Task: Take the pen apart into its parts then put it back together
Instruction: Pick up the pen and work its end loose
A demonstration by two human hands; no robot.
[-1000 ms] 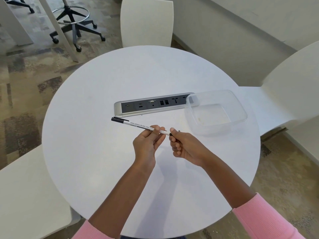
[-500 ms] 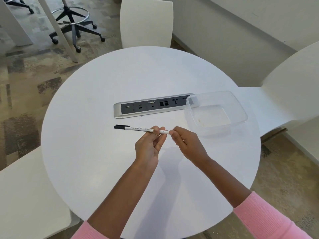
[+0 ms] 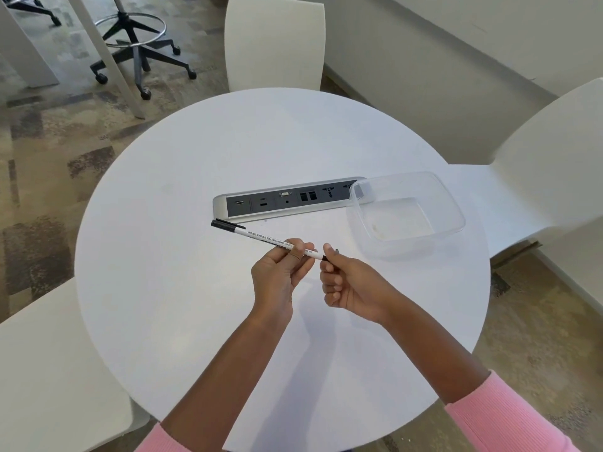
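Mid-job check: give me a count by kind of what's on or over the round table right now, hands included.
Pens: 1, the pen, held over the table
Clear plastic containers: 1, the container
Built-in power strips: 1, the power strip
Hands: 2, the left hand and the right hand, both on the pen
Total: 5

The pen (image 3: 261, 238) has its right end hidden inside the right hand (image 3: 350, 285); barrel print too small
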